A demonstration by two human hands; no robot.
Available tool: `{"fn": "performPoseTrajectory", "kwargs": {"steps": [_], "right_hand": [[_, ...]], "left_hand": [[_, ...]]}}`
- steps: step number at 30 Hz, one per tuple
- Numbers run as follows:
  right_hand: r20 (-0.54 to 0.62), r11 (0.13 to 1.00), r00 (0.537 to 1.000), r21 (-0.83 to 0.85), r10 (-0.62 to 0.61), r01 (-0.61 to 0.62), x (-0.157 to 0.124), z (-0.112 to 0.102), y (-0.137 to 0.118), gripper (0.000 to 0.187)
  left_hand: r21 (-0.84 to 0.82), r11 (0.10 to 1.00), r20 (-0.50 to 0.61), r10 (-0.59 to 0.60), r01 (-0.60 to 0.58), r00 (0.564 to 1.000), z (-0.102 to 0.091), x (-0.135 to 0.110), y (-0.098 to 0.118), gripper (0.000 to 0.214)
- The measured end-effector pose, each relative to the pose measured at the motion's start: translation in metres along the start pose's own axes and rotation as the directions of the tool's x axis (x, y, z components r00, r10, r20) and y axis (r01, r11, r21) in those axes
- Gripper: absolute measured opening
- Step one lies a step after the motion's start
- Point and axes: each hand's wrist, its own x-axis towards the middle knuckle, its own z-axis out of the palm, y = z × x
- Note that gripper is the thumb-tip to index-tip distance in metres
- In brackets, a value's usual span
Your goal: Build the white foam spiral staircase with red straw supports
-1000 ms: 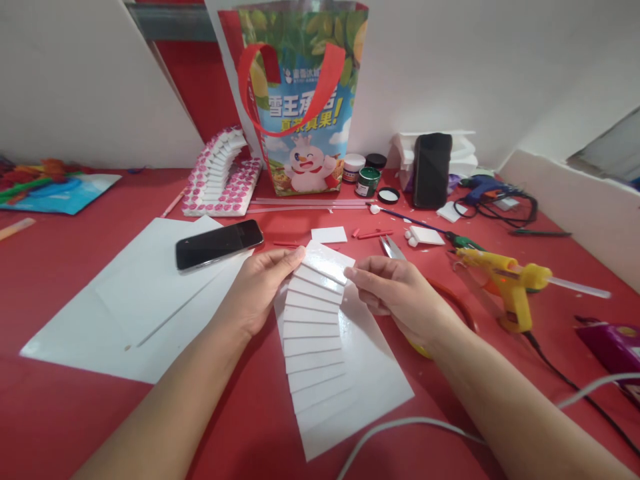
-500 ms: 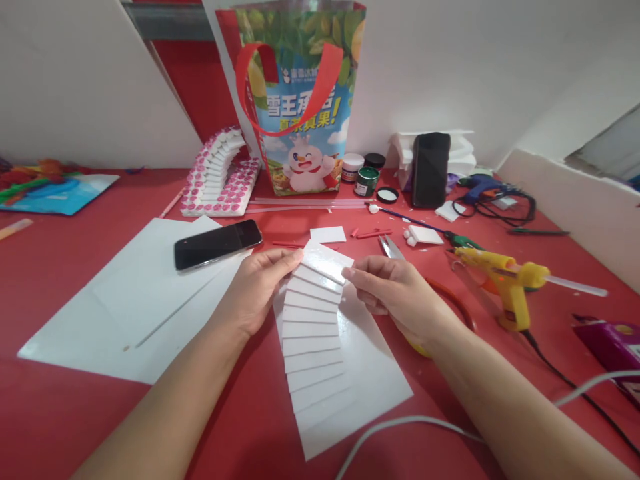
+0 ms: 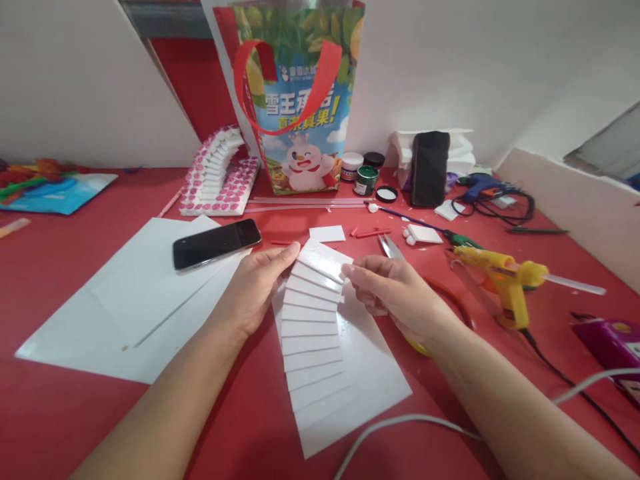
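A curved row of overlapping white foam-board pieces (image 3: 310, 337) lies on a larger white board (image 3: 373, 373), like a small flight of steps. At the row's far end, the top piece (image 3: 325, 259) sits between both hands. My left hand (image 3: 260, 287) is closed at that piece's left edge, thumb on top and fingers partly hidden. On the other side, my right hand (image 3: 387, 287) pinches the piece's right corner between thumb and index finger. Just beyond lies a loose white rectangle (image 3: 327, 233). Scissors (image 3: 393, 248) are partly covered by my right hand.
A yellow glue gun (image 3: 505, 280) rests at right, its cord trailing forward. A black phone (image 3: 217, 243) lies on white sheets (image 3: 95, 313) at left. Behind stand a printed bag (image 3: 305, 100), paint jars (image 3: 367, 180), a propped phone (image 3: 430, 170) and a pink-and-white stair model (image 3: 220, 173).
Both hands keep nearly the same position at the top piece. My left thumb has shifted very slightly left along its edge, and the whole view has moved a little.
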Motion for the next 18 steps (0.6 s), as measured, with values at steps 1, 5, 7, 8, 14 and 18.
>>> {"fn": "performPoseTrajectory", "kwargs": {"steps": [1, 5, 7, 8, 14, 18], "right_hand": [[0.005, 1.0, 1.0, -0.01, 0.002, -0.002, -0.0001, 0.0004, 0.0001, 0.04], [0.013, 0.999, 1.0, -0.037, -0.014, 0.014, 0.0003, 0.003, 0.0011, 0.039], [0.014, 0.999, 1.0, -0.039, -0.023, 0.024, 0.001, 0.0037, 0.0023, 0.039], [0.013, 0.999, 1.0, -0.038, -0.028, 0.029, 0.0013, 0.0038, 0.0031, 0.039], [0.012, 0.998, 0.998, -0.034, -0.055, 0.056, 0.002, 0.0032, 0.0063, 0.039], [0.004, 0.998, 0.998, -0.037, -0.057, 0.057, 0.0015, 0.0043, 0.0046, 0.039]], "left_hand": [[0.014, 1.0, 0.006, 0.0, 0.0, 1.0, -0.0001, -0.0002, 0.0001, 0.036], [0.083, 0.996, -0.005, -0.017, 0.018, 1.0, 0.0006, -0.0013, 0.0001, 0.037], [0.104, 0.994, -0.026, -0.023, 0.025, 0.999, 0.0012, -0.0017, 0.0001, 0.038], [0.109, 0.994, -0.033, -0.023, 0.026, 0.999, 0.0015, -0.0017, 0.0001, 0.038], [0.109, 0.994, -0.022, -0.029, 0.031, 0.999, 0.0019, -0.0006, 0.0002, 0.036], [0.097, 0.995, -0.027, -0.031, 0.034, 0.999, 0.0025, -0.0015, 0.0006, 0.035]]}}
